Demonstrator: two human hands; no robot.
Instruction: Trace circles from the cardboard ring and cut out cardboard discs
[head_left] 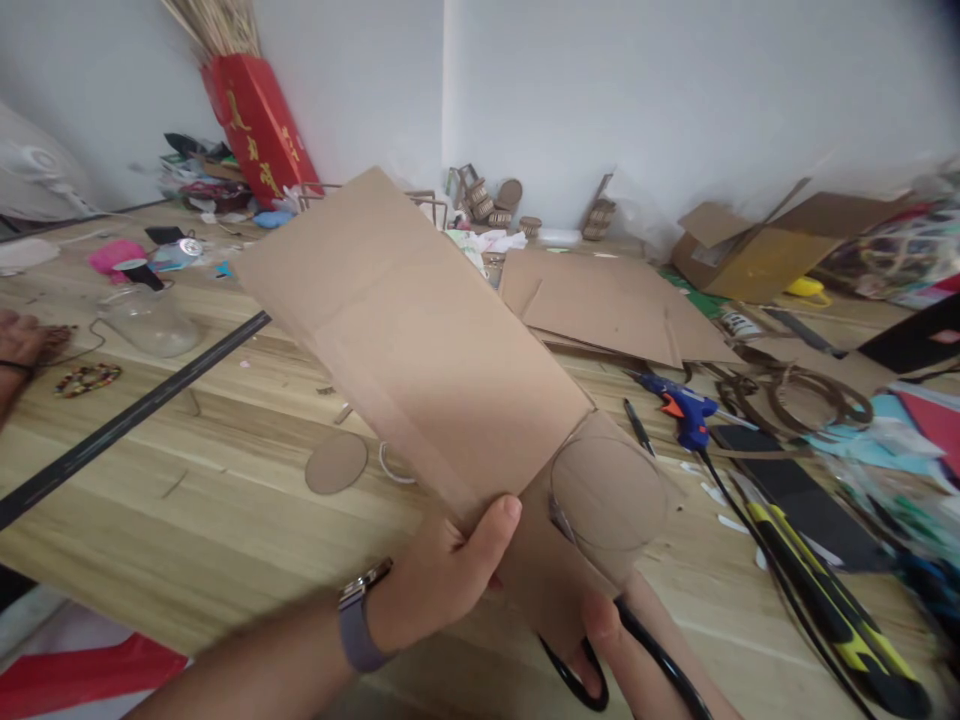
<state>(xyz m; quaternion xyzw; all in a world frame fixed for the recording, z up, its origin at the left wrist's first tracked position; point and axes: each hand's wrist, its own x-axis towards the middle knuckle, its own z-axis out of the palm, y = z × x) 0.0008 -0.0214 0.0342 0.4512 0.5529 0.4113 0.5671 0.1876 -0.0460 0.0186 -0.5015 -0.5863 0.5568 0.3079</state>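
Note:
A large piece of cardboard point(435, 340) is held up over the table, with a circle drawn on its lower right part. My left hand point(450, 575) grips its lower edge, the thumb lying on top. Black-handled scissors point(581, 685) are in my right hand point(630, 650), with fingers through the handle loops below the cardboard. Their blades are mostly hidden by the cardboard; a dark bit shows at the circle's left side. A cut cardboard disc point(337, 463) lies on the table to the left, beside a partly covered white ring point(395, 465).
On the right lie a blue glue gun point(686, 408), a pen point(638, 427) and yellow-black cutters point(832, 590). Flat cardboard point(600, 300) and an open box point(772, 245) stand behind. Another person's hand point(21, 340) rests at far left, near a glass jar point(154, 318).

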